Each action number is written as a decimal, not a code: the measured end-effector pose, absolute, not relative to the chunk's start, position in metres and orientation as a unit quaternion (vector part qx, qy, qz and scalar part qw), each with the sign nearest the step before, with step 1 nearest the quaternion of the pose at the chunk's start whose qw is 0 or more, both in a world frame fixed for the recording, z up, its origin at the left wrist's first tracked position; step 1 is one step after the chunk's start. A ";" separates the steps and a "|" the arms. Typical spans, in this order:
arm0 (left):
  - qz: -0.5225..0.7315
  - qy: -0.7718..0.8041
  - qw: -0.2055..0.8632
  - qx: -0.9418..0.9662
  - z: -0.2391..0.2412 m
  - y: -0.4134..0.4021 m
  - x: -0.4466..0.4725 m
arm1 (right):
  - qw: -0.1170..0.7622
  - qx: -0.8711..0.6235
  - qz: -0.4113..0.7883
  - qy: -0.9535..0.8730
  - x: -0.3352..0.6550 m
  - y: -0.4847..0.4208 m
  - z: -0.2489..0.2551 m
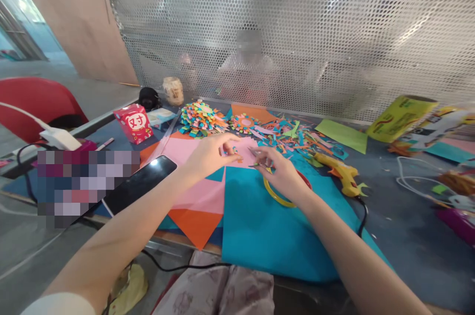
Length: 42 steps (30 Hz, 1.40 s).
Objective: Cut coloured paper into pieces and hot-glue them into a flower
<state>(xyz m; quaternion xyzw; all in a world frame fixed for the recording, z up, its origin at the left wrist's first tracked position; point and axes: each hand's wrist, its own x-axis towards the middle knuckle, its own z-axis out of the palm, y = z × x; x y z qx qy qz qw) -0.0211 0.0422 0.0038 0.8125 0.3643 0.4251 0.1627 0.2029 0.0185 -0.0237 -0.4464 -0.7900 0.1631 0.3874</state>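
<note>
My left hand (213,154) is pinched on a small piece of coloured paper (233,150) above the pink sheet (193,176). My right hand (278,169) grips scissors (260,159) with yellow handles, blades pointing left toward the small piece. Both hands hover over the pink sheet and the teal sheet (274,226). A yellow ring (276,197) lies under my right wrist.
A pile of coloured paper strips (200,118) and scraps (293,137) lies beyond the hands. A yellow glue gun (343,174) rests to the right, a black phone (139,184) to the left, a red box (134,123) behind it. A perforated metal screen (297,33) backs the table.
</note>
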 end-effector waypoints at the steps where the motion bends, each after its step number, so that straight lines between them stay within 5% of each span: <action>1: 0.431 0.371 0.197 0.798 0.006 0.040 -0.022 | 0.387 -0.447 0.165 -0.789 0.203 0.019 -0.023; 6: 0.502 0.372 0.207 0.753 0.009 0.040 -0.024 | 0.412 -0.447 0.202 -0.767 0.202 0.019 -0.022; 12: 0.355 0.334 0.291 0.823 -0.004 0.037 -0.011 | 0.481 -0.401 0.369 -0.686 0.195 0.016 -0.020; 16: 0.370 0.349 0.361 0.782 -0.009 0.036 -0.006 | 0.480 -0.383 0.423 -0.666 0.194 0.013 -0.018; 22: 0.413 0.363 0.426 0.718 -0.010 0.040 -0.006 | 0.495 -0.434 0.386 -0.647 0.193 0.015 -0.024; 42: 0.422 0.313 0.390 0.756 -0.011 0.034 -0.003 | 0.500 -0.454 0.369 -0.639 0.188 0.007 -0.019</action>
